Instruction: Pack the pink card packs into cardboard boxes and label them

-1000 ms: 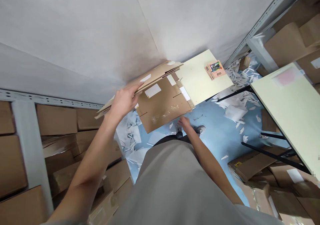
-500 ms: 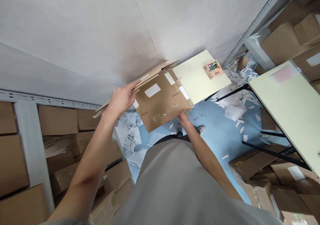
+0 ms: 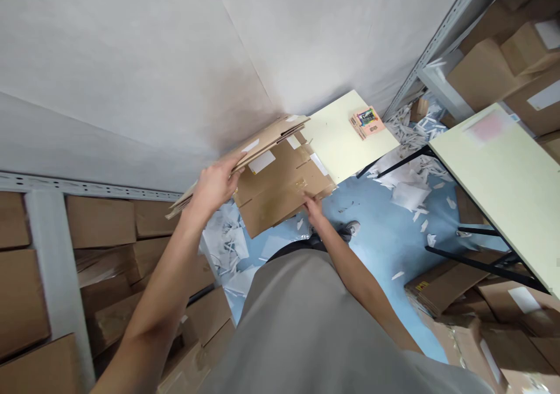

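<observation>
A flattened cardboard box (image 3: 284, 187) with white labels and clear tape lies tilted in front of me. Behind it, several more folded cardboard sheets (image 3: 266, 139) lean toward the wall. My left hand (image 3: 215, 187) is wrapped around the left end of these sheets, its thumb beside the flattened box. At the near edge of that box, my right hand (image 3: 312, 208) pinches the cardboard, thumb on top. The fingers beneath are hidden.
A pale table (image 3: 339, 140) under the cardboard carries a small stack of pink printed items (image 3: 366, 122). Another pale table (image 3: 494, 172) stands right. Shelves of cardboard boxes (image 3: 101, 222) flank both sides. Paper scraps (image 3: 409, 189) litter the blue floor.
My right hand has shifted slightly left and up along the near edge, lifting and bending the flattened box. The rear sheets show a bit more. My left hand keeps its hold.
</observation>
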The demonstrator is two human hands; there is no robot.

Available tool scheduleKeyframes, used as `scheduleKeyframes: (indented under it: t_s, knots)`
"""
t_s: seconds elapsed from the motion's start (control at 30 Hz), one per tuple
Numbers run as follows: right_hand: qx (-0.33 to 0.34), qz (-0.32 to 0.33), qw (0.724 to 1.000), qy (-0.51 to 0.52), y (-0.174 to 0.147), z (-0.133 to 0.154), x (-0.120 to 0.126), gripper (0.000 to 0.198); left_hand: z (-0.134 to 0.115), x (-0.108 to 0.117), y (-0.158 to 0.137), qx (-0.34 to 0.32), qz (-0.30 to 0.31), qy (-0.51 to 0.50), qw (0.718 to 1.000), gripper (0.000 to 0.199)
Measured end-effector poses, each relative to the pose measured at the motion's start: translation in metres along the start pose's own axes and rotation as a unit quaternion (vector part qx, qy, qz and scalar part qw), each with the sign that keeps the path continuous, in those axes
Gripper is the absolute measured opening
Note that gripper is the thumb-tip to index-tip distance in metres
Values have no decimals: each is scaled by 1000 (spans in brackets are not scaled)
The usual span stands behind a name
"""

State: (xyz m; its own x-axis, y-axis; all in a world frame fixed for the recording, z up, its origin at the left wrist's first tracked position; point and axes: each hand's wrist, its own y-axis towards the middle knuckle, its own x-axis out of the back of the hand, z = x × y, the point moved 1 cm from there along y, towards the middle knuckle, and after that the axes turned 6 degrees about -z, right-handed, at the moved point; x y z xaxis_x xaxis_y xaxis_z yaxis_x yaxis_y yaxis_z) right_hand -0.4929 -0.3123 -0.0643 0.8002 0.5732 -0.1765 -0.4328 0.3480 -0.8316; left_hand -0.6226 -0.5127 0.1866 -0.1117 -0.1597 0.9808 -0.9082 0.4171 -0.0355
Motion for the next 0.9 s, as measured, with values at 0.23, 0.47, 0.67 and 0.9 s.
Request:
scheduleKeyframes:
  t_s: [0.23,0.47,0.67,0.9]
  knots:
    - [118,260,958,23,-72,21,-90,28,-1,1,-6,17,7,28,999,58]
    - [144,207,967,26,-79,52,-120,21,1,10,-3,12,-10,21,1000,57]
    - [103,226,967,64,-51,50,-87,27,-6,-3,-1,7,3,17,1000,59]
    - [142,138,980,-25,-67,61,-49,15,-17,-23,-11,1,-2,27,1000,58]
